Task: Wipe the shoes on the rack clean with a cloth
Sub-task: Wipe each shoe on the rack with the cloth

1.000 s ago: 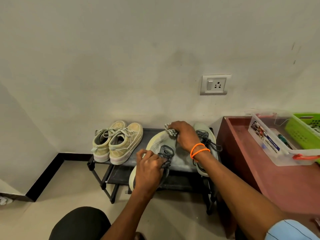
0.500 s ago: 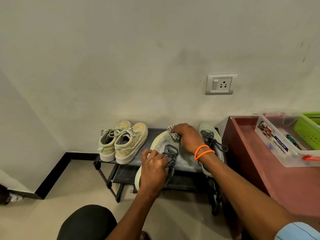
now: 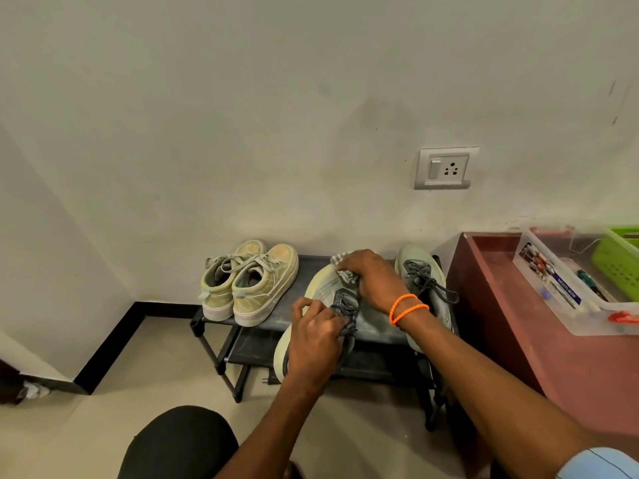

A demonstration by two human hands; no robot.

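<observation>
The right hand, ringed at the wrist by two orange bands, is curled around a striped cloth, which is pressed against the toe end of the grey-green shoe being cleaned. Compared with a second ago, this hand and the cloth are found in almost the same place on the shoe; only a slight shuffle of the cloth at the toe can be made out, and most of the apparent shift is accounted for by the camera. The left hand is closed around the shoe's heel end, with the dark laces caught under its fingers, as it was before.

Taking the black rack as the landmark: the held shoe is tipped on its side at the rack's front edge, its heel overhanging towards the person. Its partner shoe lies on the rack's right end, touching or just beside the right forearm. A pair of beige sneakers stands upright on the rack's left end, well apart from the hands. To the right of the rack a reddish cabinet is seen.

It is judged that wiping is confined to the toe for now, so the shoe's sides, its partner and the beige pair are probably still to be done.
</observation>
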